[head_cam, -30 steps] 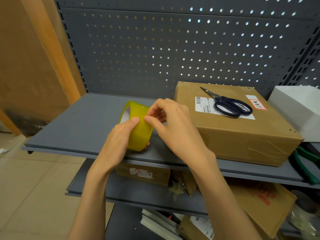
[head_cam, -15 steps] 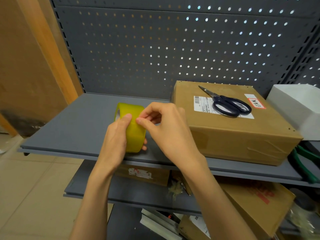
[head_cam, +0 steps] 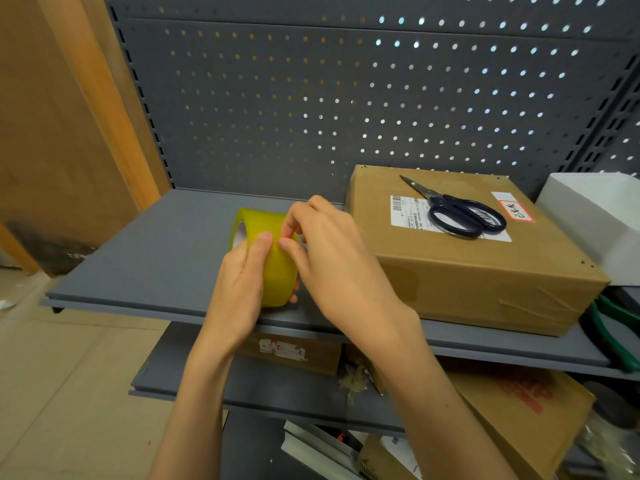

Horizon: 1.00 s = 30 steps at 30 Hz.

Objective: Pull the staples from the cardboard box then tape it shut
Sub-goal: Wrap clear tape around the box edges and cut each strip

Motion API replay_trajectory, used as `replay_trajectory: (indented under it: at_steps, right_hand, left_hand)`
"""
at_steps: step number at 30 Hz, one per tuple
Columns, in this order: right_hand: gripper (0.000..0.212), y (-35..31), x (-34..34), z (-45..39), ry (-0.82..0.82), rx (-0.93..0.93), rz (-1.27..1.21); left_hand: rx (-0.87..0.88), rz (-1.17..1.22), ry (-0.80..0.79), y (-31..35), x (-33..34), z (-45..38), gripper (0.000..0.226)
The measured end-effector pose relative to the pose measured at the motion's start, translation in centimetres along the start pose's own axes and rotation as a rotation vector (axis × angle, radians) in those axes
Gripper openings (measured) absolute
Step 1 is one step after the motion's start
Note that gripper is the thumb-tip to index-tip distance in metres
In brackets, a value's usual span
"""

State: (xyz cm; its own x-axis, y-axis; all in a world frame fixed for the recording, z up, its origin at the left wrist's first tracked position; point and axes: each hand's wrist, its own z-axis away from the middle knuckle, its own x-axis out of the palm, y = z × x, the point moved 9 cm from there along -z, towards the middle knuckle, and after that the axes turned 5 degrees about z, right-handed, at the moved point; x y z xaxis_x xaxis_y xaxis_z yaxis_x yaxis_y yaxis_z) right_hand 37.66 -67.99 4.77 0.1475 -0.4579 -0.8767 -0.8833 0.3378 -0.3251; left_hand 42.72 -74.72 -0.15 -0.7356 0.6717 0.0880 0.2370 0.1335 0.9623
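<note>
a: what's the grip doing?

b: the left hand (head_cam: 239, 289) curls round the yellow tape roll (head_cam: 273, 258), thumb flat on the outer band. the right hand (head_cam: 332, 258) has thumb and forefinger pressed together on that band, picking at it; whether the loose end is caught, i can't tell.

a: and the cardboard box (head_cam: 478, 258)?

b: just right of the roll, on the same grey shelf (head_cam: 156, 261), flaps down, scissors (head_cam: 457, 211) lying on its lid.

a: how will the tape handle?

b: i'd guess a light, stiff roll with slick, thin film, prone to sticking to itself. best to hold it through the core and lift the end by a corner.
</note>
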Motion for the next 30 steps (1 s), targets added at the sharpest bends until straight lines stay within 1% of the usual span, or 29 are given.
replay_trajectory:
  at_steps: [3,8,14,18,21,27,30]
  right_hand:
    - [0.012,0.2,0.0,0.2,0.006,0.029,0.007]
    - [0.008,1.0,-0.3,0.3,0.027,0.07,-0.094]
    - [0.01,1.7,-0.2,0.0,0.04,0.11,-0.142]
    - [0.009,2.2,-0.2,0.1,0.02,0.133,-0.177]
    - [0.009,2.4,-0.2,0.0,0.05,0.131,-0.208]
    - [0.009,2.5,-0.2,0.1,0.048,0.138,-0.254]
    - [0.011,2.5,0.0,0.3,0.014,0.138,-0.295]
  left_hand:
    - [0.023,-0.021,0.001,0.2,0.2,0.1,0.042]
    - [0.036,-0.038,-0.023,0.2,0.3,0.3,0.04]
    - [0.045,-0.06,-0.002,0.1,0.3,0.3,0.042]
    - [0.015,-0.092,-0.003,-0.8,0.0,0.0,0.041]
    - [-0.013,-0.092,-0.017,-1.6,-0.2,-0.2,0.041]
    - [-0.026,-0.07,-0.03,-2.2,-0.3,-0.2,0.038]
    - [-0.021,-0.072,-0.04,-2.3,-0.3,-0.3,0.045]
